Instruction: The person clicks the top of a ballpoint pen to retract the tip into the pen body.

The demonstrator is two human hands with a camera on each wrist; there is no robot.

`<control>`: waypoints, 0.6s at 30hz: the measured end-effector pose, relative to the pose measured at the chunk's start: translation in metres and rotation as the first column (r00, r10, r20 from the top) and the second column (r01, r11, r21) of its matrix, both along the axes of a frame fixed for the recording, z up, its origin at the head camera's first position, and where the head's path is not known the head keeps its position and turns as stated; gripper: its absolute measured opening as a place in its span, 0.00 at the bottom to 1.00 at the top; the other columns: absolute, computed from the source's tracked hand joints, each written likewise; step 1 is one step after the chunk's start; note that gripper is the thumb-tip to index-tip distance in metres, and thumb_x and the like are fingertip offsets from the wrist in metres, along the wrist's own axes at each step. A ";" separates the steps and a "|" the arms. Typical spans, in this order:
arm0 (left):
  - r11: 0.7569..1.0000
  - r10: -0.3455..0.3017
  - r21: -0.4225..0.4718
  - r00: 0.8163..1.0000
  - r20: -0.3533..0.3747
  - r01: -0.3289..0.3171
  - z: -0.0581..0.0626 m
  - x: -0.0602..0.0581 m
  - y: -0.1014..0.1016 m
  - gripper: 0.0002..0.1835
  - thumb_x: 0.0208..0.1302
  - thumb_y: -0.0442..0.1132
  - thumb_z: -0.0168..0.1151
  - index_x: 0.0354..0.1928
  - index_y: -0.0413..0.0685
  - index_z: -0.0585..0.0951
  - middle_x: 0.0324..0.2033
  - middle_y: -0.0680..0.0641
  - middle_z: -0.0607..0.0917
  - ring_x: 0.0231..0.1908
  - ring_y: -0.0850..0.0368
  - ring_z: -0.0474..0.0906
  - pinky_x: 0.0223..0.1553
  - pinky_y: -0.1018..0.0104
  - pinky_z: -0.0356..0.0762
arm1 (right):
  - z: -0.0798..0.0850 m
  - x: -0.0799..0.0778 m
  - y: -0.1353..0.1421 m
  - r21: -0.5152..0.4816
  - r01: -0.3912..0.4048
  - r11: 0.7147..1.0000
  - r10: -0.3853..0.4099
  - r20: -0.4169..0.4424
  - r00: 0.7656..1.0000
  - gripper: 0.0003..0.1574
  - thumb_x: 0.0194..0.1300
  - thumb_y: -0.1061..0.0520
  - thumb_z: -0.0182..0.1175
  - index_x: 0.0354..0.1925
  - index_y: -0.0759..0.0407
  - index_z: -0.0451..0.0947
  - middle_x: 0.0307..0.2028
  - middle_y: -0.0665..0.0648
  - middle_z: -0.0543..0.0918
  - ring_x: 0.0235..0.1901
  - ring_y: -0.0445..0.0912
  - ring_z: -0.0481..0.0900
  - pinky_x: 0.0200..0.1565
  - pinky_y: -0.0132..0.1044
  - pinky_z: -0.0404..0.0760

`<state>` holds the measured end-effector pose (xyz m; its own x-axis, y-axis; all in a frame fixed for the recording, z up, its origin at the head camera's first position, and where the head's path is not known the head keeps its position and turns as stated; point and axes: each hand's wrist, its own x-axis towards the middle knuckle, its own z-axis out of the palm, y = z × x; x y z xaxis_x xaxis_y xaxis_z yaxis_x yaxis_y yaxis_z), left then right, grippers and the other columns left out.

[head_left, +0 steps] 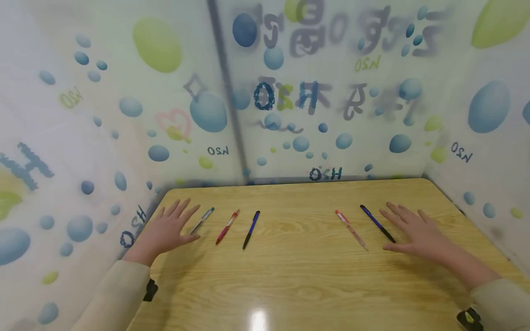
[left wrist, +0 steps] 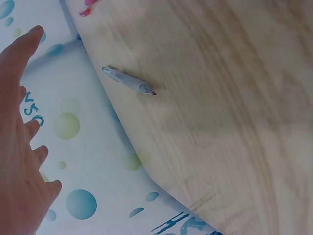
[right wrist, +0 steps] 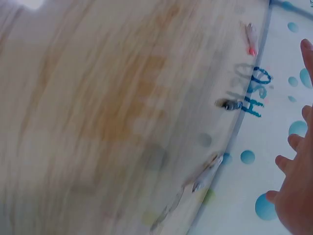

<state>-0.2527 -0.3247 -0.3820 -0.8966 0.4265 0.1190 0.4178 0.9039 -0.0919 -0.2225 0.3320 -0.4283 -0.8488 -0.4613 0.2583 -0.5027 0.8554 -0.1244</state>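
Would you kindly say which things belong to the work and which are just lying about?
Likely the work's: grey pen by the left hand, left red pen, left blue pen, right red pen, right blue pen by the right hand, apparent silvery pen.
Just there: wooden table, printed backdrop.

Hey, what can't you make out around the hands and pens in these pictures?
- Left wrist: the red pen is cut off by the top edge, the left hand by the left edge.
- Right wrist: the right hand is cut off by the right edge; a slim silvery item is too blurred to identify.
- Head: any print on the blue-topped pen is too small to read.
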 end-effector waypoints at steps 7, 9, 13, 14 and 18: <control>0.994 -0.092 0.055 0.995 0.039 0.090 0.002 -0.020 0.000 0.53 0.49 0.57 0.75 0.74 0.48 0.60 0.71 0.31 0.57 0.68 0.30 0.54 0.61 0.30 0.55 | 0.004 0.003 -0.027 -0.063 -0.132 0.989 0.130 -0.028 0.991 0.58 0.54 0.34 0.69 0.75 0.49 0.55 0.71 0.64 0.59 0.67 0.65 0.57 0.66 0.66 0.47; 0.991 -0.113 0.077 0.992 0.053 0.109 0.003 -0.027 -0.001 0.55 0.45 0.54 0.79 0.73 0.47 0.61 0.70 0.30 0.59 0.66 0.29 0.57 0.60 0.31 0.58 | 0.005 0.004 -0.034 -0.073 -0.161 0.984 0.159 -0.030 0.987 0.58 0.53 0.34 0.70 0.74 0.51 0.58 0.70 0.65 0.60 0.67 0.64 0.58 0.64 0.66 0.51; 0.990 -0.105 0.106 0.989 0.107 0.094 0.003 -0.039 -0.001 0.56 0.40 0.49 0.82 0.73 0.47 0.63 0.67 0.30 0.64 0.62 0.28 0.63 0.58 0.34 0.64 | 0.006 0.008 -0.048 -0.117 -0.200 0.973 0.204 0.025 0.979 0.58 0.52 0.36 0.72 0.73 0.54 0.60 0.70 0.64 0.62 0.65 0.63 0.62 0.58 0.67 0.62; 0.991 -0.096 0.107 0.987 0.126 0.083 0.003 -0.041 -0.001 0.56 0.40 0.48 0.82 0.72 0.47 0.63 0.66 0.30 0.65 0.62 0.29 0.64 0.57 0.35 0.65 | 0.006 0.010 -0.052 -0.129 -0.201 0.971 0.209 0.052 0.977 0.57 0.52 0.36 0.72 0.73 0.53 0.60 0.70 0.63 0.61 0.65 0.63 0.62 0.57 0.66 0.64; 0.994 -0.066 0.102 0.975 0.213 0.045 0.003 -0.050 -0.001 0.53 0.40 0.45 0.83 0.71 0.46 0.66 0.60 0.32 0.72 0.57 0.32 0.70 0.55 0.39 0.70 | 0.008 0.015 -0.064 -0.153 -0.221 0.963 0.241 0.128 0.962 0.55 0.55 0.35 0.70 0.74 0.47 0.59 0.70 0.59 0.63 0.65 0.61 0.64 0.55 0.63 0.70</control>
